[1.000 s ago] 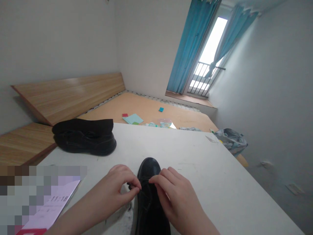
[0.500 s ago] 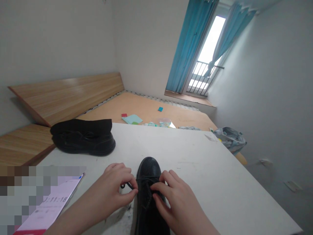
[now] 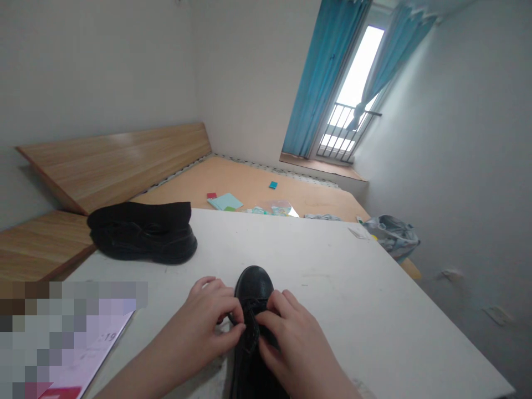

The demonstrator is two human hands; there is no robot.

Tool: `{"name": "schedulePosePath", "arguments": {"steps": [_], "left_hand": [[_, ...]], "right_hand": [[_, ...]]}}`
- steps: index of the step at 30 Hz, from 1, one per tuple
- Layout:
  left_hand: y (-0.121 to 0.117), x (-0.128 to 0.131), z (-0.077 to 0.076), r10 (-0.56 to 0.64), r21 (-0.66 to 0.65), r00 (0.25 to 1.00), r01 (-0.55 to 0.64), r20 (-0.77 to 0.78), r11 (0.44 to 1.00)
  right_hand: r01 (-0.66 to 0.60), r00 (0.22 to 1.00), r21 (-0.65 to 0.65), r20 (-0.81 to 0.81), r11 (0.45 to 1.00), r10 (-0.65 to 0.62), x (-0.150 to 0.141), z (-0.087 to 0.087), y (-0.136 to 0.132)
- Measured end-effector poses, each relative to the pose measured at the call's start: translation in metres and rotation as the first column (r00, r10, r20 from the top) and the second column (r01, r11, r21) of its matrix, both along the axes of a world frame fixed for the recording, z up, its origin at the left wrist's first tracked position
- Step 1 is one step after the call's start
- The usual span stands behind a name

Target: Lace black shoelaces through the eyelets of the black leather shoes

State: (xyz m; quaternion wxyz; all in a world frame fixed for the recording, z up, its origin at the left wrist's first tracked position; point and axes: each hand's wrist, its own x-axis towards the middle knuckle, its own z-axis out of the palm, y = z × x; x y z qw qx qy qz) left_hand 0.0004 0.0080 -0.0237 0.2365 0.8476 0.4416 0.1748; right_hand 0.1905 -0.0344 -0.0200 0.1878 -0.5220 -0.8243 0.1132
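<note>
A black lace-up shoe (image 3: pixel 254 281) stands on the white table right in front of me, its toe pointing away. My left hand (image 3: pixel 220 316) is at the left side of the lacing, thumb and index finger closed on the dark shoelace, most of which the fingers hide. On the other side, my right hand (image 3: pixel 291 338) pinches the shoe near its eyelets; whether a bit of lace is also between those fingertips, I cannot tell. Farther back on the left, a second black shoe (image 3: pixel 143 241) stands sideways, with a dark flat piece along its top.
At the lower left lies a phone-like screen (image 3: pixel 100 343), partly pixelated. Past the white table (image 3: pixel 374 288) is an orange-tan surface (image 3: pixel 245 177) with paper and plastic packets. A grey plastic bag (image 3: pixel 394 238) hangs by the table's right far corner.
My left hand has moved right, against the shoe, and the lace end that stuck out beside it is now mostly hidden. My right hand stays almost in place.
</note>
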Motion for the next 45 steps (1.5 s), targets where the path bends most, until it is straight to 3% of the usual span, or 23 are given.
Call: {"name": "schedulePosePath", "arguments": {"steps": [3, 7, 10, 14, 16, 21, 23, 26, 29, 31, 34, 36, 38, 41, 45], "left_hand": [[-0.001, -0.001, -0.001, -0.013, 0.01, 0.999, 0.012, 0.03, 1.0], [-0.002, -0.002, 0.0, -0.03, 0.006, 0.99, 0.029, 0.137, 1.0], [-0.008, 0.001, 0.006, -0.103, -0.071, 0.949, 0.129, 0.298, 0.989], [-0.018, 0.004, 0.012, -0.183, -0.19, 0.82, 0.332, 0.542, 0.924], [-0.021, 0.004, 0.011, -0.102, -0.266, 0.759, 0.346, 0.643, 0.9], [-0.019, 0.009, 0.002, 0.254, -0.513, 0.606, 0.3, 0.754, 0.804], [-0.016, 0.016, -0.001, 0.384, -0.568, 0.496, 0.299, 0.779, 0.767], [-0.013, 0.027, -0.001, 0.528, -0.636, 0.365, 0.329, 0.767, 0.698], [-0.012, 0.035, 0.004, 0.571, -0.69, 0.398, 0.294, 0.718, 0.662], [-0.015, 0.038, 0.011, 0.481, -0.673, 0.53, 0.258, 0.699, 0.694], [-0.024, 0.039, 0.024, 0.213, -0.544, 0.76, 0.213, 0.614, 0.812], [-0.03, 0.04, 0.029, 0.098, -0.46, 0.84, 0.191, 0.534, 0.867], [-0.032, 0.04, 0.03, 0.081, -0.414, 0.859, 0.159, 0.506, 0.896], [-0.027, 0.041, 0.025, 0.148, -0.387, 0.834, 0.084, 0.532, 0.918], [-0.015, 0.041, 0.018, 0.217, -0.451, 0.788, 0.084, 0.576, 0.889]], "right_hand": [[0.034, 0.996, 0.001, -0.082, 0.999, -0.034, 0.0, -0.002, 0.001], [0.088, 0.926, 0.066, -0.372, 0.994, -0.058, 0.008, 0.009, 0.0], [0.124, 0.796, 0.034, -0.6, 0.992, -0.079, 0.013, 0.028, -0.002], [-0.028, 0.563, -0.065, -0.825, 0.997, -0.038, 0.016, 0.053, -0.009], [-0.107, 0.505, -0.081, -0.863, 0.991, -0.016, 0.017, 0.059, -0.014], [-0.146, 0.499, -0.194, -0.861, 0.97, -0.098, 0.021, 0.053, -0.016], [-0.082, 0.429, -0.221, -0.888, 0.972, -0.166, 0.023, 0.049, -0.013], [-0.039, 0.258, -0.229, -0.942, 0.973, -0.212, 0.025, 0.048, -0.007], [-0.124, 0.161, -0.222, -0.966, 0.967, -0.201, 0.023, 0.057, -0.004], [-0.207, 0.212, -0.229, -0.96, 0.951, -0.184, 0.017, 0.064, -0.001], [-0.274, 0.375, -0.262, -0.915, 0.925, -0.148, 0.002, 0.075, 0.007], [-0.264, 0.488, -0.261, -0.866, 0.928, -0.105, -0.007, 0.079, 0.015], [-0.217, 0.63, -0.21, -0.776, 0.953, -0.027, -0.012, 0.078, 0.02], [-0.131, 0.853, -0.144, -0.521, 0.981, 0.038, -0.009, 0.071, 0.023], [-0.014, 0.952, -0.171, -0.302, 0.985, -0.039, 0.008, 0.056, 0.018]]}}
